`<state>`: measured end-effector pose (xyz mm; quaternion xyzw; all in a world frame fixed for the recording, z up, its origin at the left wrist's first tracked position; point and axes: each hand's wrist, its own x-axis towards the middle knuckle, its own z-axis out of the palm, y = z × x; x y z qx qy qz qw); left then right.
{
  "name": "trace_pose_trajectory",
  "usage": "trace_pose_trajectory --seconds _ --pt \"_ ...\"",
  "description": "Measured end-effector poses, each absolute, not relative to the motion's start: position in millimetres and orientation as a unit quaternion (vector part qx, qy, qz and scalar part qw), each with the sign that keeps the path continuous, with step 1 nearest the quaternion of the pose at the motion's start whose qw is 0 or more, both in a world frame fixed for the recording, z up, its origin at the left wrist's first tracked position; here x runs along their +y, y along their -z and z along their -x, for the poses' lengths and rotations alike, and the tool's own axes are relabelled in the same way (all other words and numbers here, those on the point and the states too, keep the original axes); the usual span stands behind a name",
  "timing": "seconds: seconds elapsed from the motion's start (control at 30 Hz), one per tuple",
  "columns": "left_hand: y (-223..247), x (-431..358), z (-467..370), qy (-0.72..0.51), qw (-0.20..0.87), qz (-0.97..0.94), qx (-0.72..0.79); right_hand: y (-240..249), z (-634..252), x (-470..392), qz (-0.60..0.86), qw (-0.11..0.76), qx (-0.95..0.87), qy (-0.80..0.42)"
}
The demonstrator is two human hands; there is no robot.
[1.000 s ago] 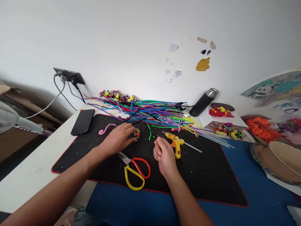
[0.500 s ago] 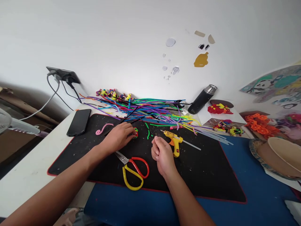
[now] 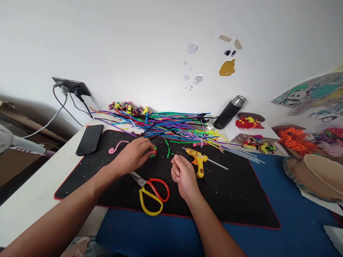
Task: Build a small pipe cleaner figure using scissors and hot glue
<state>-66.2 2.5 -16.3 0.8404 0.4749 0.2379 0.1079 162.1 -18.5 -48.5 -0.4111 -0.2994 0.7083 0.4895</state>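
My left hand [image 3: 136, 154] is closed over the mat, its fingertips on a small red and green pipe-cleaner piece [image 3: 153, 152] that is partly hidden. To its right my right hand [image 3: 184, 175] is curled with thumb and fingers pressed together; whatever is between them is too small to make out. Short green pipe-cleaner pieces [image 3: 167, 148] lie just beyond the right fingertips. Scissors [image 3: 151, 196] with one red and one yellow handle rest below and between the hands. A yellow glue gun [image 3: 198, 161] with a glue stick in it lies beside my right hand.
A black mat [image 3: 227, 200] covers the work area. Behind it spreads a pile of coloured pipe cleaners [image 3: 171, 123]. A phone [image 3: 89, 140] and a pink curled piece [image 3: 115, 147] are at left; a black flask [image 3: 229, 112] leans at the back right.
Both hands keep nearly the same place and pose. The view has shifted very slightly, and a little more of the red and green piece shows at my left fingertips.
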Motion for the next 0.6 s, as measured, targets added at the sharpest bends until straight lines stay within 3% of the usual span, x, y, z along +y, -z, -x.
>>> trace_pose_trajectory --seconds 0.33,0.47,0.6 --pt "-42 -17 63 -0.361 0.18 -0.784 0.472 43 -162 -19 0.415 0.483 -0.297 -0.712" --pt "-66 -28 75 -0.501 0.223 -0.696 0.465 42 -162 -19 0.415 0.481 -0.296 -0.713" --pt "-79 -20 107 -0.693 0.15 -0.572 0.411 42 -162 -20 0.411 0.48 -0.3 -0.715"
